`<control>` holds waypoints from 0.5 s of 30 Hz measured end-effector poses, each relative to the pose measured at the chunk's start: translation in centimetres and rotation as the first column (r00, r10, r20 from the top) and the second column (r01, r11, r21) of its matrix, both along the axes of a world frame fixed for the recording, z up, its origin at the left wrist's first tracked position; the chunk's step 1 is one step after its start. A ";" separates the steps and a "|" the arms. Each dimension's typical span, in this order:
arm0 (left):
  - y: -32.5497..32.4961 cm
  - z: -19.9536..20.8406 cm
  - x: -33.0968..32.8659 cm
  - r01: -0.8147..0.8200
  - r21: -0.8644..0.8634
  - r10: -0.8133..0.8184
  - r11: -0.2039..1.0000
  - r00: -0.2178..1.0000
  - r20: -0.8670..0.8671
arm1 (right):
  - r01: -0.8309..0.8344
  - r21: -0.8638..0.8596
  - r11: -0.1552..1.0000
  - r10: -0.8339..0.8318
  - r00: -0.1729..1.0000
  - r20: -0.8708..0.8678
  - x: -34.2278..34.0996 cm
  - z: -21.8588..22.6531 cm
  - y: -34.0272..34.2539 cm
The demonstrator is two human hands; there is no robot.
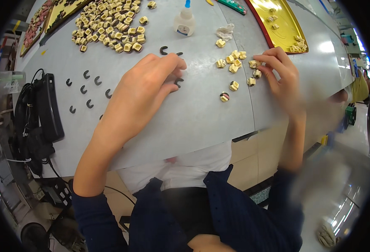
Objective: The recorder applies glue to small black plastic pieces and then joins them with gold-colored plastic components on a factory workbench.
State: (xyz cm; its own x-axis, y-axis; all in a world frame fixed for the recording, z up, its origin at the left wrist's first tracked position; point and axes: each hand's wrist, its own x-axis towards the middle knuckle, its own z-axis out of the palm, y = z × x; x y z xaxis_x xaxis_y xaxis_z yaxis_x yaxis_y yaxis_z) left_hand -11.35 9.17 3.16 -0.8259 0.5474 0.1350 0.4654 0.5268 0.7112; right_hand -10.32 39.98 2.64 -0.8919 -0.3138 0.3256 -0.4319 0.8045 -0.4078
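Note:
My left hand (145, 86) reaches over the grey table with curled fingers, thumb and forefinger apart. Beside its thumb tip is a black C-shaped piece (179, 80), and another black C-shaped piece (163, 51) lies just beyond the knuckles. At the right, my right hand (281, 71) has its thumb and fingertips closed on a small cream block-shaped piece (252, 64). Close to those fingers lie similar pieces with dark parts (251, 81). A loose cluster of cream pieces (234, 61) sits to their left. Nearer me is a cream piece with a pinkish-dark top (224, 97).
Several black C-shaped pieces (83, 89) are spread at the left, near a black power adapter (51, 107) and cables. A big pile of cream-and-dark pieces (109, 26) lies at the back. A blue-tipped bottle (184, 22) stands behind; a yellow red-rimmed tray (284, 25) is at back right.

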 end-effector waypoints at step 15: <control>0.3 -1.0 0.0 0.030 0.065 -0.024 0.997 0.996 -0.089 | -0.028 -0.626 0.779 0.140 0.982 0.130 1.8 0.8 -4.4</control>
State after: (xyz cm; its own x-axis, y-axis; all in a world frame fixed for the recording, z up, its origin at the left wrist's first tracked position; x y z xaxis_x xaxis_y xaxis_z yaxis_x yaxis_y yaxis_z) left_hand -11.35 9.50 2.18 -0.7944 0.5565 0.2435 0.5413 0.4667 0.6994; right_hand -8.56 35.62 3.44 -0.9283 -0.1700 0.3306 -0.3692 0.3173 -0.8735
